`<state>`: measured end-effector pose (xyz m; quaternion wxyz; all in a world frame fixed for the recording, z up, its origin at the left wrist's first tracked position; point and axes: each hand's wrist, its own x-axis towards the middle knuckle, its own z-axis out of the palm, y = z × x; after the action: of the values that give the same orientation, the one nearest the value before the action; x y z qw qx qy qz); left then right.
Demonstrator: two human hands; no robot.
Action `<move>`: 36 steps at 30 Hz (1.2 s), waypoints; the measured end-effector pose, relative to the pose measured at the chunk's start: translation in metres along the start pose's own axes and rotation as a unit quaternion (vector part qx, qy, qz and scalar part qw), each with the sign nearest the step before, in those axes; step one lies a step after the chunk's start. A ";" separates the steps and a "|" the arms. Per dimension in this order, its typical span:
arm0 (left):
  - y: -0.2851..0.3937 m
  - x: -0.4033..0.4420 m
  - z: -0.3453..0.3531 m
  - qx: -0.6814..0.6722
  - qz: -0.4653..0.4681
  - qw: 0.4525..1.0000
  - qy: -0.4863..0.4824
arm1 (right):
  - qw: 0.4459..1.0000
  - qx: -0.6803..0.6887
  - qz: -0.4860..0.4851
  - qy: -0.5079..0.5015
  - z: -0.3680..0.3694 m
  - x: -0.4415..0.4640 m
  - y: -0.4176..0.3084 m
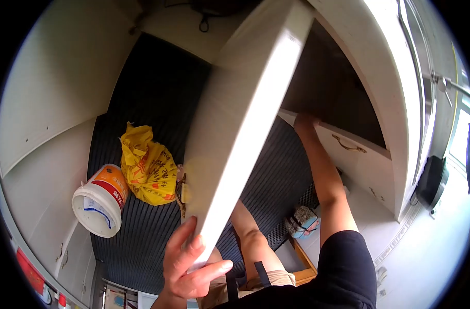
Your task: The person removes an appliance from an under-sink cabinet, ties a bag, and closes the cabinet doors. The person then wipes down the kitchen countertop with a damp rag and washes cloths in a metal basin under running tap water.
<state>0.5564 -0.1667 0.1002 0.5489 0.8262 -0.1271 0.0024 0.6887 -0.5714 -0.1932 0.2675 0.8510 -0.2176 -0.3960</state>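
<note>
My left hand (191,262) grips the near edge of a white cabinet door (250,123), fingers on one side and thumb on the other. This door stands out across the middle of the view, with a brass-coloured handle (181,195) on its left face. Farther right, my right arm reaches forward. My right hand (306,121) is at the upper edge of a second white cabinet panel (327,139), next to a dark cabinet opening (333,82). Its fingers are hidden in shade behind that edge. A curved brass handle (349,145) is on this panel.
Left of the door, a yellow plastic bag (150,167) and a white bucket (80,201) with an orange and red label stand on the dark ribbed mat (137,252). A fuzzy slipper (303,221) is near my legs. White cabinets (39,170) line the left side.
</note>
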 end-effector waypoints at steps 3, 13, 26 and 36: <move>0.006 -0.004 0.002 0.000 -0.029 1.000 -0.001 | 0.993 -0.100 -0.053 0.040 0.030 -0.040 0.012; 0.008 -0.032 0.022 0.011 -0.025 0.999 -0.025 | 0.984 -0.072 -0.087 0.136 0.189 -0.214 0.001; 0.059 -0.024 0.144 -0.066 -0.052 0.996 -0.034 | 0.983 -0.066 -0.150 -0.083 0.306 -0.288 0.079; 0.041 0.026 0.147 -0.265 0.044 0.935 -0.233 | 0.932 0.305 -0.195 -0.032 0.235 -0.332 0.040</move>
<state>0.5530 -0.3202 0.0827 0.7021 0.6218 -0.2837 -0.1996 0.3000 -0.4749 -0.1104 -0.0939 0.9043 -0.1661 -0.3818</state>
